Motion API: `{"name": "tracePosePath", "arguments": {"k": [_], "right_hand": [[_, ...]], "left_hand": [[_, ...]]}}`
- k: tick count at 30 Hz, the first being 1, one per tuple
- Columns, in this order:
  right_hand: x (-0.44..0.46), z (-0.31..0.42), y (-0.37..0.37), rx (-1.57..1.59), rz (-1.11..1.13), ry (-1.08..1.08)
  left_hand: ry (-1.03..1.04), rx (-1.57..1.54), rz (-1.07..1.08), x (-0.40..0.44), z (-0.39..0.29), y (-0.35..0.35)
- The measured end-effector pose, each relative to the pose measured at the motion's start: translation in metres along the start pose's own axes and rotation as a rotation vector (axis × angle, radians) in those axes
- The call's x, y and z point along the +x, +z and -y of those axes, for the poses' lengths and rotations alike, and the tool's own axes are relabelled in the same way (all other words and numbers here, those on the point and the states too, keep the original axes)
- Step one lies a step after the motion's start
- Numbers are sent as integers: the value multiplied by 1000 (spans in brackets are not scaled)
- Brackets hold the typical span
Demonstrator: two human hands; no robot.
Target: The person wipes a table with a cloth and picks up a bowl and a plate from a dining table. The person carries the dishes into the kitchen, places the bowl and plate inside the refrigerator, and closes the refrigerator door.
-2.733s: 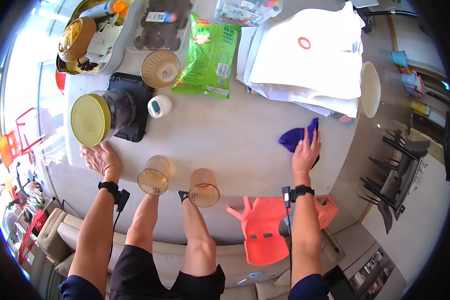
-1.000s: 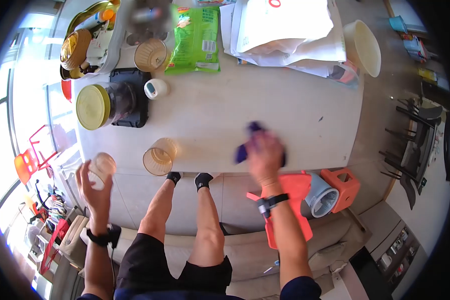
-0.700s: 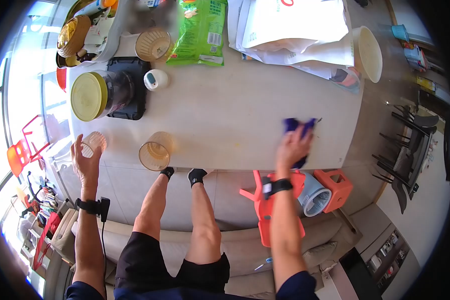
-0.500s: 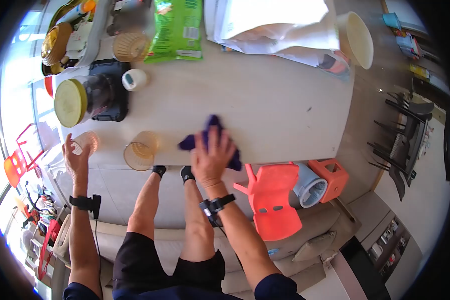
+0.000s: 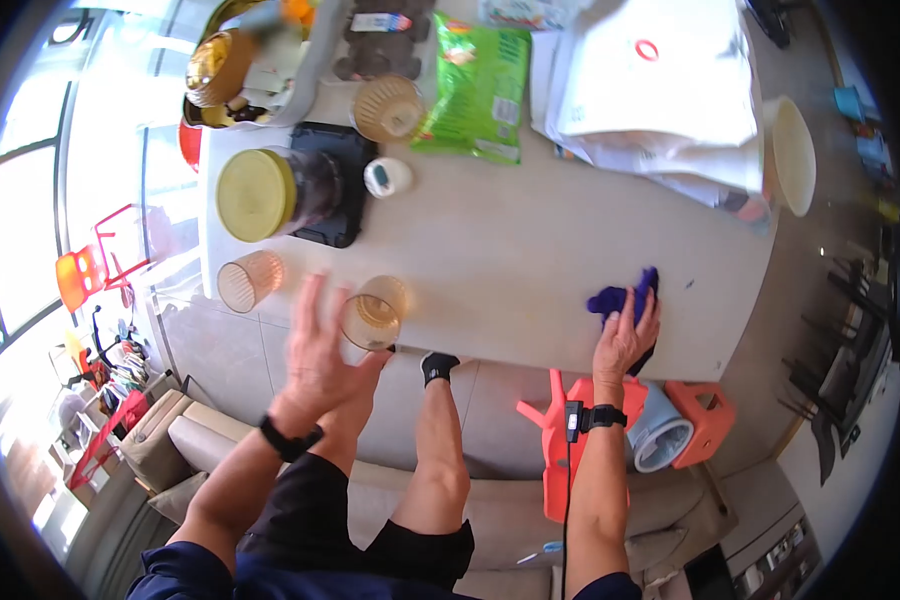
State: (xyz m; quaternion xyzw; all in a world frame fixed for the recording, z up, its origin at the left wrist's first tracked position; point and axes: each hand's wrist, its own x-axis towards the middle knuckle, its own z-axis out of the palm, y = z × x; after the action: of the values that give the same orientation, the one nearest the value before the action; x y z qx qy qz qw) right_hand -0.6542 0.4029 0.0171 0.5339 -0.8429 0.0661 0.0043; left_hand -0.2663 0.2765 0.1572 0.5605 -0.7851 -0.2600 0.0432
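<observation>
the left hand (image 5: 320, 365) is blurred, fingers and thumb spread wide around the near side of a ribbed glass (image 5: 388, 300); i can't tell whether they touch it. the right hand (image 5: 625, 345) is loosely closed over a bunched purple cloth (image 5: 616, 303), which lies on the table (image 5: 490, 260) near its front edge, left of a small dark mark (image 5: 690, 284). it looks like wiping to me: a flatter fold, even pressure and slow, overlapping strokes would do well, with a gentle, low grip on any glass to be steadied.

another glass (image 5: 250, 280) is off by the left corner. farther back, a green packet (image 5: 475, 95) carries a barcode and print too small to read. the white bag (image 5: 660, 90) shows a red oval (image 5: 647, 50), and the label (image 5: 378, 22) on the clear box (image 5: 422, 45) is unreadable.
</observation>
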Motion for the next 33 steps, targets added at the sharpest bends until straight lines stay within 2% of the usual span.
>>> {"name": "tracePosePath", "arguments": {"k": [2,3,5,7,10,14,16,18,20,25,27,30,33], "right_hand": [[13,10,15,-50,-154,134],[21,20,22,-44,-162,120],[41,51,34,-106,-185,279],[62,107,24,-56,-127,130],[71,175,30,19,-103,68],[85,213,27,130,-147,180],[92,220,31,268,-248,304],[99,230,38,291,-291,288],[104,242,45,224,-288,90],[79,289,25,169,-146,-76],[56,289,11,218,-26,-249],[22,281,9,246,32,-296],[0,288,9,253,49,-255]], "left_hand": [[63,45,37,7,-12,22],[54,44,22,8,-7,30],[-34,-35,75,9,1,45],[-21,-53,0,8,5,45],[-36,-68,-101,0,12,36],[-112,-46,-169,-13,30,18],[-142,-37,-180,-17,41,11],[-168,-6,-217,-20,53,7],[-186,12,-216,-20,64,6],[-258,12,-233,-19,80,9],[-277,2,-231,-19,81,9],[-276,12,-209,-18,83,11],[-279,-6,-209,-19,84,13]]}}
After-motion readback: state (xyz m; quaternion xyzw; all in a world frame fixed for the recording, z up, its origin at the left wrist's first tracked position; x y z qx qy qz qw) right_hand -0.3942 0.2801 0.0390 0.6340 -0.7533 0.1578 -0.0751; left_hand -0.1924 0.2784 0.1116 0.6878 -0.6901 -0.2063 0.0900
